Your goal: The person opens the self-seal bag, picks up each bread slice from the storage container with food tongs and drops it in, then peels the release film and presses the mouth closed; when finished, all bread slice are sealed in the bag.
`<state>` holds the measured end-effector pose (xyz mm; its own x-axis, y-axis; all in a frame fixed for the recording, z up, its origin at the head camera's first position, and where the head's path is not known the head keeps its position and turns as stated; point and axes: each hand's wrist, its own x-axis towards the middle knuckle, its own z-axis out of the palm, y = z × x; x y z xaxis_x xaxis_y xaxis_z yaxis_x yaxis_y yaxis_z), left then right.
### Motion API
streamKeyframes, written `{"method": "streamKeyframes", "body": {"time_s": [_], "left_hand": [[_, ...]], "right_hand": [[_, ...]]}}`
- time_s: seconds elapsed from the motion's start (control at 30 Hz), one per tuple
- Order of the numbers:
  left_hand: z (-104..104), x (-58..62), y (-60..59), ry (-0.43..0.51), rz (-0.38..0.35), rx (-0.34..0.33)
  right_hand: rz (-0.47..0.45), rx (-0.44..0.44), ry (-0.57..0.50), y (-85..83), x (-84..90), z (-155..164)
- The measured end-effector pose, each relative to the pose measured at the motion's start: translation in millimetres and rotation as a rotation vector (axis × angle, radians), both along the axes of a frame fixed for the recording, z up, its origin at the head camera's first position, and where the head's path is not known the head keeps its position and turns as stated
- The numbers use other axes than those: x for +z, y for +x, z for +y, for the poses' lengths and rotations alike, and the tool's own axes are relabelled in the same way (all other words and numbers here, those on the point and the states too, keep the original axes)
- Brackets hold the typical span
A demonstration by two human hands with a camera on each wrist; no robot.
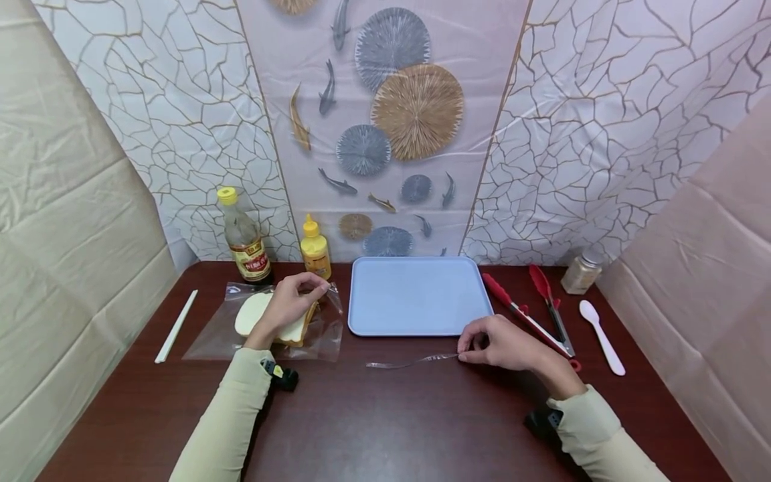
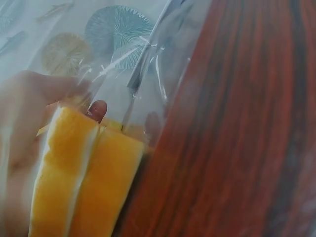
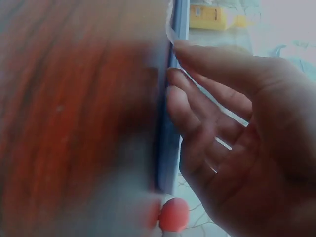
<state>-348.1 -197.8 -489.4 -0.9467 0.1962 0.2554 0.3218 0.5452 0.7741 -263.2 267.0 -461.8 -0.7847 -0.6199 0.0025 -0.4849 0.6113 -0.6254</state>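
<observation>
My left hand (image 1: 288, 306) pinches the edge of a clear plastic bag (image 1: 211, 340) on the left of the table. Inside the bag lie white bread slices (image 1: 251, 310), whose golden-brown crusts (image 2: 74, 168) show close up in the left wrist view. Part of the bread is hidden under the hand. In front of the tray, my right hand (image 1: 504, 343) pinches one end of a thin clear plastic strip (image 1: 391, 365) between thumb and index finger. The strip trails off to the left; its pinched end (image 3: 170, 27) shows beside the fingertips in the right wrist view.
A light blue tray (image 1: 418, 298) lies at the back middle. Behind the bag stand a yellow-capped sauce bottle (image 1: 248, 241) and a yellow squeeze bottle (image 1: 316, 253). White chopsticks (image 1: 177, 327) lie left. Red-tipped tongs (image 1: 545, 288), a white spoon (image 1: 602, 337) and a spice jar (image 1: 581, 273) are right.
</observation>
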Motion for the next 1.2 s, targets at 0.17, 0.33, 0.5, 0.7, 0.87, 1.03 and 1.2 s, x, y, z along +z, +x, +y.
{"method": "streamKeyframes", "body": {"time_s": [0.17,0.33,0.5,0.7,0.87,1.03,1.2], "left_hand": [[-2,-2.7,1.6,0.004,-0.009,0.012],[-3,-3.2,2.5,0.018,-0.006,0.013],[-2,2.0,3.6,0.041,-0.001,0.030],[-1,16.1,5.1,0.059,0.031,0.083],[0,28.4,6.2,0.164,0.071,0.107],[2,38.0,8.9,0.262,0.119,0.127],[3,45.9,12.4,0.335,0.144,0.164]], "right_hand": [[0.021,0.012,-0.034,1.4,1.8,-4],[0.052,0.043,-0.038,0.7,-0.2,-8],[0.038,0.037,-0.015,2.5,1.8,-12],[0.064,0.009,-0.039,2.2,6.3,-17],[0.132,-0.018,-0.047,0.2,8.4,-18],[0.196,-0.087,-0.072,0.7,12.7,-31],[0.237,-0.051,-0.162,5.6,22.6,-81]]}}
